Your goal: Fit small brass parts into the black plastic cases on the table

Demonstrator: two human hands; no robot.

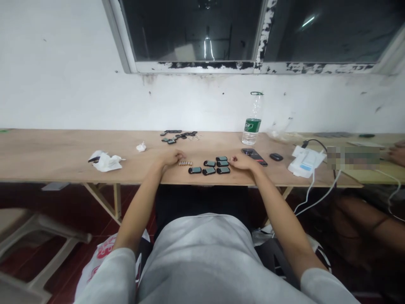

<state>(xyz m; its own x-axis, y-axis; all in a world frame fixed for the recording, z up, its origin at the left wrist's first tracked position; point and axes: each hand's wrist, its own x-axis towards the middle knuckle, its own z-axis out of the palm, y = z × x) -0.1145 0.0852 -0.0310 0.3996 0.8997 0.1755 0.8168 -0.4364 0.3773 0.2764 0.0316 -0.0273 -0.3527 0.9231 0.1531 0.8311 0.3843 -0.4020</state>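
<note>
My left hand [173, 157] rests on the wooden table [133, 172], fingers loosely bent and apart, just behind a short row of small metallic cylinders [185, 163]. Nothing shows in its fingers. My right hand [239, 161] lies at the right side of a group of small black devices with grey panels [209, 171]. Its fingertips are beside the nearest device [222, 164]; whether they touch it I cannot tell. The fingers look slightly parted, with no object visible in them. The devices lie flat in loose rows between both hands.
More black pieces [179, 136] lie farther back. Crumpled tissues [107, 161] are at left. A phone [255, 156], a water bottle [252, 126], a black case [276, 157] and a white box with cables [306, 162] stand right. A co-worker's hand [398, 153] is at far right.
</note>
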